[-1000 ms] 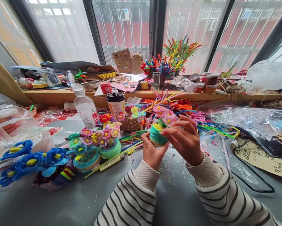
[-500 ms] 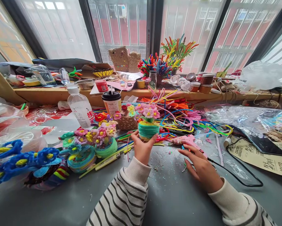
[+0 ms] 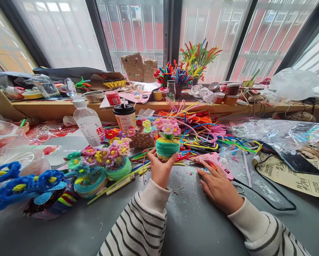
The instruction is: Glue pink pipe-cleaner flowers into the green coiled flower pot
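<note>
My left hand (image 3: 161, 170) is closed around the lower part of a small pipe-cleaner flower pot (image 3: 168, 148), teal with yellow bands, topped by pink flowers (image 3: 168, 126). My right hand (image 3: 220, 188) lies palm down with fingers stretched out, holding nothing. Just beyond its fingertips lies a pink hot glue gun (image 3: 215, 161) with a black cord. Scissors (image 3: 239, 189) show partly beside that hand. Tiny bright scraps are scattered on the grey table (image 3: 187, 220) between my hands.
Left of my hands stand finished flower pots (image 3: 119, 167), blue flowers (image 3: 21, 186), a yellow cutter (image 3: 120, 184), a water bottle (image 3: 88, 122) and a lidded cup (image 3: 124, 117). Behind are loose pipe cleaners (image 3: 202, 122). A phone (image 3: 295, 161) and sandpaper (image 3: 284, 181) lie right.
My right hand has come down flatter onto the table, moving slightly left and nearer me, its fingers lower. My left hand keeps the flower pot in nearly the same place.
</note>
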`<action>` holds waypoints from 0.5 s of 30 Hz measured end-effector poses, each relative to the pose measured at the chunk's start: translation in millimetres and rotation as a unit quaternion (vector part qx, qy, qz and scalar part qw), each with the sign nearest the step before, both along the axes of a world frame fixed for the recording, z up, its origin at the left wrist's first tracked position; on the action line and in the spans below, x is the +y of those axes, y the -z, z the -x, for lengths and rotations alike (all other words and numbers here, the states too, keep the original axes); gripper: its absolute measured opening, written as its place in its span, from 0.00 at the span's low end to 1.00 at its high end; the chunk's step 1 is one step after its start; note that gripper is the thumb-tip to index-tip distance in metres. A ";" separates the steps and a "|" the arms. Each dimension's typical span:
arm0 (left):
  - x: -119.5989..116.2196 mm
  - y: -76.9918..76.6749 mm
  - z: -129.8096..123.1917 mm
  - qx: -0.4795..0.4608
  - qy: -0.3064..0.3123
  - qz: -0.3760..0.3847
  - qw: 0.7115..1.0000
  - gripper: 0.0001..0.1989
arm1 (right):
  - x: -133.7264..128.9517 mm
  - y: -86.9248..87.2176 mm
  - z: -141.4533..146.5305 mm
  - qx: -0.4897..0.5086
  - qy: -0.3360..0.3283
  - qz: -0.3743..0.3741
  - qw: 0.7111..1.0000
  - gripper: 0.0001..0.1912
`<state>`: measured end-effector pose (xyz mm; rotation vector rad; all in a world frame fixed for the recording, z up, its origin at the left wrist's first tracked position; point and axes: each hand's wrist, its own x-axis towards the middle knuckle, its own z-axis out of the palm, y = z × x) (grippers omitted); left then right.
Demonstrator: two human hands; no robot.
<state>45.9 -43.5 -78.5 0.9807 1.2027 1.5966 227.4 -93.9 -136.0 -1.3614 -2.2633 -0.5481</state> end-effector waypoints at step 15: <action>2.9 6.2 0.7 -0.004 0.005 -0.010 1.000 0.31 | -20.9 5.0 0.0 0.078 -0.049 0.020 0.996 0.15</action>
